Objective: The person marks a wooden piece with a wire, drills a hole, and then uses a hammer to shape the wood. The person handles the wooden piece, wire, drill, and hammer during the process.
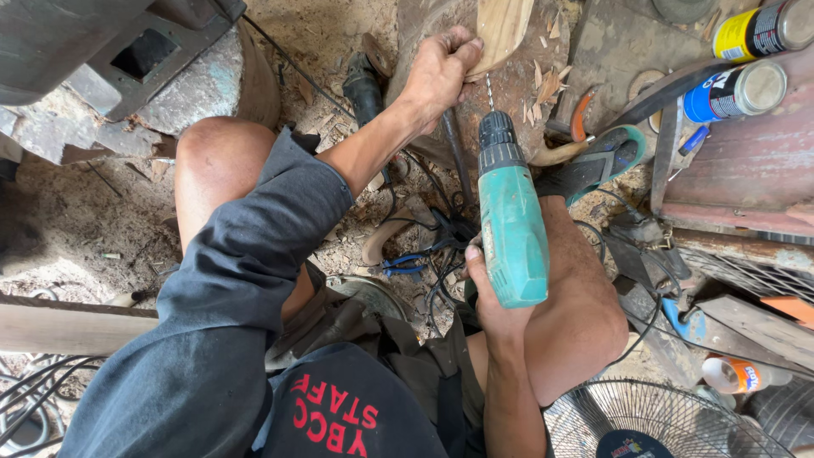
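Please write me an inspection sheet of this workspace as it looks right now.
Surface: dirt floor strewn with sawdust and wood chips.
Job's things: pale wooden piece resting against a wooden block; green electric drill, its bit aimed at the piece.
Clutter: two spray cans, black power tool, green sandal, plank, scrap metal.
Grippers: left hand grips the wooden piece; right hand holds the drill.
Cables: black and blue wires tangled between the legs.
Surroundings: fan guard lower right, rusty metal shelf.
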